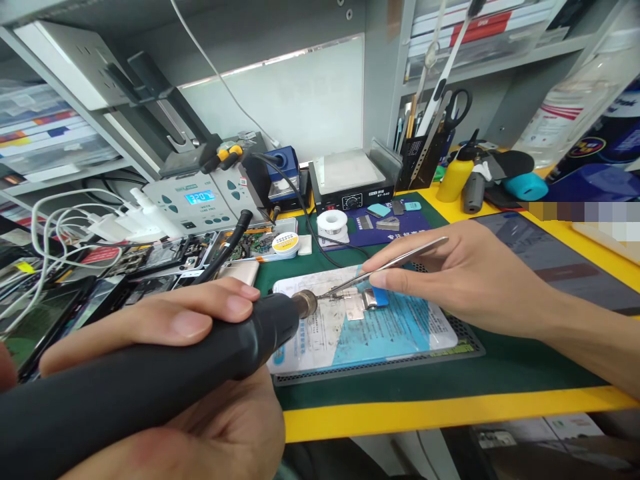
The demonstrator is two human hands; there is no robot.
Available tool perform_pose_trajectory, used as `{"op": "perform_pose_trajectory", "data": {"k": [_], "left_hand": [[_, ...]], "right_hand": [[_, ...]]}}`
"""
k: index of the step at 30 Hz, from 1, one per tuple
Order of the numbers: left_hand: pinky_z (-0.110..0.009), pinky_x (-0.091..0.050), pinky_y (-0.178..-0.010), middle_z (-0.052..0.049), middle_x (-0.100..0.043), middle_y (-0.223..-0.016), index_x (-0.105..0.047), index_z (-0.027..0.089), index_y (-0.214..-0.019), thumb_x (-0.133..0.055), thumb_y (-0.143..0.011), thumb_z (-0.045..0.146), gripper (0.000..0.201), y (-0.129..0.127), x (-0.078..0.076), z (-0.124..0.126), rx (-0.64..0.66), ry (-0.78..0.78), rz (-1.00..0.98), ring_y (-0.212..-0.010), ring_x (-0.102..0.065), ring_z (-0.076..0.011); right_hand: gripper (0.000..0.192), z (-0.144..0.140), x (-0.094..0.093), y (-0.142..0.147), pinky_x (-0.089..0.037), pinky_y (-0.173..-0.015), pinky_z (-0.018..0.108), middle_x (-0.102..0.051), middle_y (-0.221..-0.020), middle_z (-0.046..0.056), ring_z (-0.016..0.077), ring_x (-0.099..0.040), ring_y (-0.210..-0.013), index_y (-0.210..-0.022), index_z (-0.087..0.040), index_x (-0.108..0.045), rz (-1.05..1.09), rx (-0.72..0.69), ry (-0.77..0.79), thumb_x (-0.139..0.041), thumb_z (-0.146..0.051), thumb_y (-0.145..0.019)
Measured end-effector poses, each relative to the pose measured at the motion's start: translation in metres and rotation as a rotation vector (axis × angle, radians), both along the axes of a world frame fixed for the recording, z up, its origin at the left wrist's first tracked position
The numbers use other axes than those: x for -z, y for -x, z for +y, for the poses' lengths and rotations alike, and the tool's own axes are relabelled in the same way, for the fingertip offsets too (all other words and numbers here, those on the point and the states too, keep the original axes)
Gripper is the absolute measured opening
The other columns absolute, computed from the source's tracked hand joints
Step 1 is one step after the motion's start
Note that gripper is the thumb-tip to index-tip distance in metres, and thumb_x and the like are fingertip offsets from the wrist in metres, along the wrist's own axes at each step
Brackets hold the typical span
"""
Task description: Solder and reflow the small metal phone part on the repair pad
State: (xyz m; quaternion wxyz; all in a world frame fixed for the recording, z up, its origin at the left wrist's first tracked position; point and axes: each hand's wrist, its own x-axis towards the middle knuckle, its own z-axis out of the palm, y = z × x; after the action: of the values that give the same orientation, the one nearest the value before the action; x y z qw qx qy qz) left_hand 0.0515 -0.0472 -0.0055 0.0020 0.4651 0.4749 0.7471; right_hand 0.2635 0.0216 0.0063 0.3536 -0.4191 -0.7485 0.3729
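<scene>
My left hand (pixel 210 373) is wrapped round a black hot air gun (pixel 235 347), its metal nozzle pointing right. My right hand (pixel 450 273) pinches a pair of metal tweezers (pixel 395 263), whose tips reach down in front of the nozzle. Just beyond the tips lies a small flat metallic part (pixel 356 308). A metal clip with a blue piece (pixel 379 297) touches its right side. These rest on a white and blue printed pad (pixel 395 340). Exactly what the tweezer tips touch is too small to make out.
Behind stands a hot air station (pixel 185 200) with a lit display, beside a small heating plate (pixel 350 177). A solder wire spool (pixel 332 223), a round tub (pixel 286 245) and a yellow bottle (pixel 456 177) stand around the green mat (pixel 520 367). Opened phones (pixel 115 307) crowd the left.
</scene>
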Motion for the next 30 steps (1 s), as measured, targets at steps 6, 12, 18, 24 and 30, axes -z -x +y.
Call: {"op": "perform_pose_trajectory", "data": {"k": [6,12,18,24,30], "left_hand": [[-0.065,-0.051,-0.1,-0.003,-0.054,-0.081,-0.055,0.033,-0.08,-0.069,-0.068,0.042,0.02,0.0029,-0.0008,-0.0031,0.017,0.036,-0.006,-0.086,-0.062,-0.0331],[-0.066,-0.051,-0.099,-0.002,-0.053,-0.082,-0.053,0.033,-0.08,-0.073,-0.065,0.051,0.03,0.0007,-0.002,-0.004,-0.007,0.055,0.007,-0.084,-0.059,-0.0326],[-0.063,-0.053,-0.098,-0.002,-0.053,-0.082,-0.055,0.032,-0.081,-0.071,-0.071,0.043,0.022,0.0024,0.0005,-0.0035,0.029,0.019,-0.008,-0.084,-0.061,-0.0317],[-0.063,-0.052,-0.098,-0.002,-0.055,-0.083,-0.055,0.032,-0.081,-0.072,-0.069,0.042,0.024,0.0029,-0.0018,-0.0046,0.019,0.041,0.008,-0.087,-0.062,-0.0333],[-0.065,-0.052,-0.097,-0.003,-0.053,-0.083,-0.054,0.033,-0.081,-0.069,-0.07,0.045,0.022,0.0015,-0.0009,-0.0026,0.027,0.049,0.036,-0.086,-0.061,-0.0334]], "right_hand": [[0.014,-0.0008,-0.0001,0.0008,-0.024,-0.036,0.026,-0.068,-0.057,-0.001,0.011,-0.044,-0.044,-0.084,-0.024,-0.086,-0.015,0.005,-0.01,-0.075,-0.032,-0.081],[0.014,-0.0003,0.0011,-0.0001,-0.024,-0.036,0.026,-0.07,-0.059,-0.001,0.0107,-0.045,-0.044,-0.084,-0.024,-0.086,-0.004,-0.001,-0.006,-0.075,-0.033,-0.081],[0.014,-0.0001,0.0006,-0.0001,-0.02,-0.036,0.026,-0.07,-0.059,-0.001,0.009,-0.04,-0.043,-0.084,-0.024,-0.086,-0.017,0.001,-0.011,-0.076,-0.033,-0.082],[0.014,-0.0006,0.0004,-0.0001,-0.022,-0.036,0.026,-0.071,-0.061,0.0,0.0098,-0.042,-0.042,-0.085,-0.024,-0.086,-0.017,0.001,-0.017,-0.075,-0.033,-0.081],[0.014,-0.0008,0.0005,0.0006,-0.022,-0.036,0.026,-0.074,-0.067,0.001,0.0106,-0.045,-0.043,-0.084,-0.023,-0.086,-0.008,0.002,-0.013,-0.076,-0.032,-0.081]]}}
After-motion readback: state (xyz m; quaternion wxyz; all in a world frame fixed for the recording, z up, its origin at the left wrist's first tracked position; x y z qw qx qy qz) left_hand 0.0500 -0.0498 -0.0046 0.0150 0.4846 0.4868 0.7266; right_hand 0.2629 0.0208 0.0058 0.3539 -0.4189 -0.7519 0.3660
